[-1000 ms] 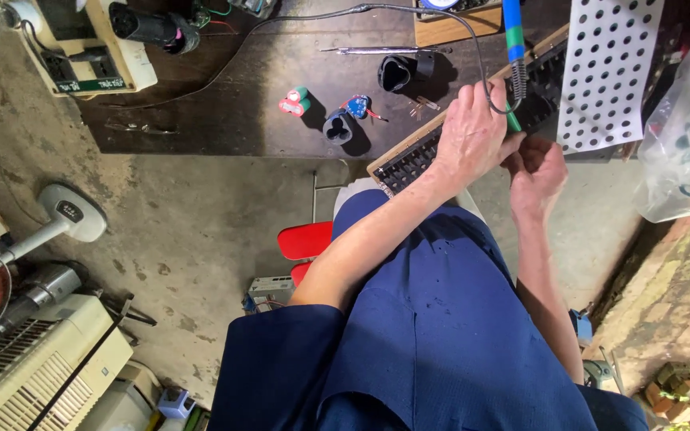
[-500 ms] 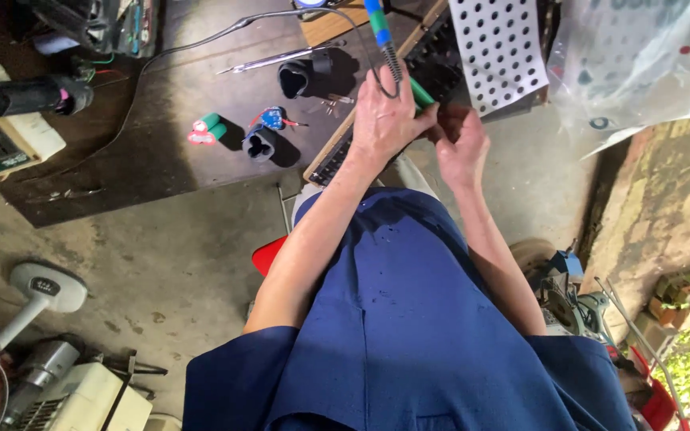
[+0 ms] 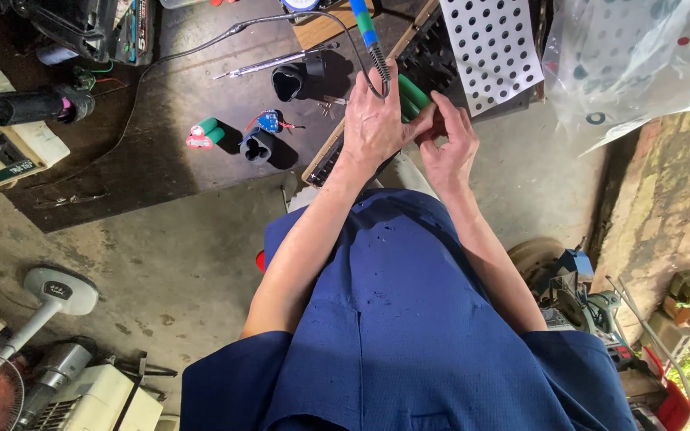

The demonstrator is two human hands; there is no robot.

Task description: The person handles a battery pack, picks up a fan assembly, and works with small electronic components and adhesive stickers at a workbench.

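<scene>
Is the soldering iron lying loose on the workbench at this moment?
No, the left hand grips the soldering iron upright above the workbench, beside the green cells that the right hand touches.

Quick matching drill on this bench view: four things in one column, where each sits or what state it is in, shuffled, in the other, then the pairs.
1. soldering iron
2. green cells
3. perforated white panel
4. small cell pack

A. lying alone on the dark bench
B. held in the left hand
C. pinched by the right hand
D. leaning at the bench's right end

Pairs: 1-B, 2-C, 3-D, 4-A
</scene>
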